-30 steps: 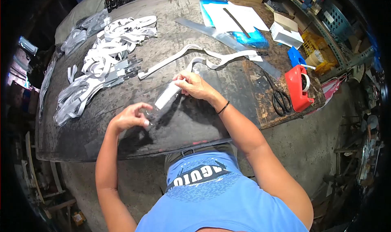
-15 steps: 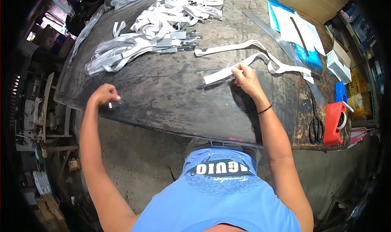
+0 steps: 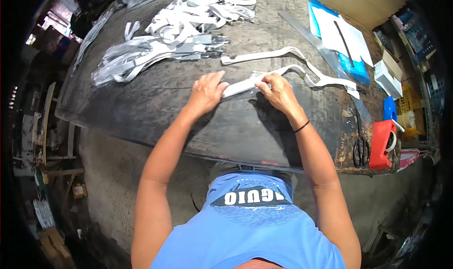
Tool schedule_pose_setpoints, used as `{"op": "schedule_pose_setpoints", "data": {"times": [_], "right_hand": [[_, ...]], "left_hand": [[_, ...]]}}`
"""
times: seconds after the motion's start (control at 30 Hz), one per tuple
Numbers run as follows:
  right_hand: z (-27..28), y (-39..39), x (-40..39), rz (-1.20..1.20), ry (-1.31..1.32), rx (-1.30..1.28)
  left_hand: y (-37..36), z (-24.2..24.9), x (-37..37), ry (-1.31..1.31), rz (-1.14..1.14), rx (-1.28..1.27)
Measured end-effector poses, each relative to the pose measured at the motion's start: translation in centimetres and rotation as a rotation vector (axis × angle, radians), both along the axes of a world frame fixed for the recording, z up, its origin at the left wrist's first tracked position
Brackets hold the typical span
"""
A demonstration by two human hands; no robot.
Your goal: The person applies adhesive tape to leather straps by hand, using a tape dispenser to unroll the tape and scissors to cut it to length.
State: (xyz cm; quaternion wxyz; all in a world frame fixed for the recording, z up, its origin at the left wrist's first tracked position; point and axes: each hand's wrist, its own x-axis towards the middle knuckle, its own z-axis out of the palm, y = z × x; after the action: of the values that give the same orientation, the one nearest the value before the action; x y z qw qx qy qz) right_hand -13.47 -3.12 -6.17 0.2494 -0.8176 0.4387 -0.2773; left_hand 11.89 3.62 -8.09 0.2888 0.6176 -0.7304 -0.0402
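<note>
A white strap lies on the dark worktable, its near part folded flat and its far part curving to the right. Clear plastic seems to show around the folded part. My right hand pinches this part between thumb and fingers. At its left end is my left hand, thumb and fingers a little apart and the thumb close to or touching the strap. Whether anything small is under the left fingers is hidden. Behind both hands, another length of white strap bends round to join the same piece.
A heap of white straps and a bundle in clear sleeves lie at the back left. To the right are a long clear strip, papers, black scissors, a red tape dispenser and a white box.
My left hand has moved from the table's left edge, rightward and up, to the strap's left end. My right hand keeps its pinch and has shifted slightly left along with the view.
</note>
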Motion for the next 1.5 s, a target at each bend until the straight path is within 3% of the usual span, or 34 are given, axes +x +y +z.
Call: {"op": "schedule_pose_setpoints", "data": {"times": [0.07, 0.13, 0.23, 0.5, 0.6, 0.67, 0.83, 0.9, 1.13, 1.23, 1.27, 1.5], "right_hand": [[0.3, -1.8, -2.0, -0.021, -0.060, -0.380], [1.0, -3.9, -4.4, -0.113, 0.075, -0.464], [-0.2, -6.3, -7.0, 0.003, 0.234, -0.565], [-1.5, -4.9, -7.6, 0.090, 0.314, -0.480], [-0.8, -1.5, -7.3, 0.165, 0.255, -0.506], [-1.3, 0.6, -7.3, 0.141, 0.272, -0.527], [-2.4, 4.5, -6.2, 0.011, 0.293, -0.542], [-2.3, 5.4, -5.2, -0.026, 0.256, -0.531], [-2.5, 6.3, -3.2, 0.015, 0.247, -0.576], [-3.0, 5.8, -4.0, 0.092, 0.211, -0.499], [-1.6, 6.0, -4.4, 0.140, 0.184, -0.347], [-2.1, 5.0, -3.9, 0.165, -0.004, -0.324]], "left_hand": [[-0.4, -0.6, -1.9, 0.011, 0.012, 0.036], [-0.4, -1.0, -2.6, -0.068, 0.090, 0.071], [-0.1, -1.5, -2.5, -0.041, 0.075, 0.023], [-0.4, 0.0, -0.4, -0.020, 0.062, 0.229], [0.0, 1.0, 1.3, 0.086, -0.046, 0.321], [0.7, 2.4, 2.0, 0.296, -0.106, 0.551], [2.7, 2.7, 2.1, 0.263, -0.107, 0.516], [3.0, 2.3, 1.7, 0.133, -0.120, 0.393], [3.1, 1.2, 0.7, 0.153, -0.086, 0.302], [3.4, 1.4, 1.3, 0.146, -0.103, 0.280], [3.5, 1.5, 1.7, 0.157, -0.108, 0.274], [4.3, 1.1, 0.7, 0.080, -0.082, 0.242]]}}
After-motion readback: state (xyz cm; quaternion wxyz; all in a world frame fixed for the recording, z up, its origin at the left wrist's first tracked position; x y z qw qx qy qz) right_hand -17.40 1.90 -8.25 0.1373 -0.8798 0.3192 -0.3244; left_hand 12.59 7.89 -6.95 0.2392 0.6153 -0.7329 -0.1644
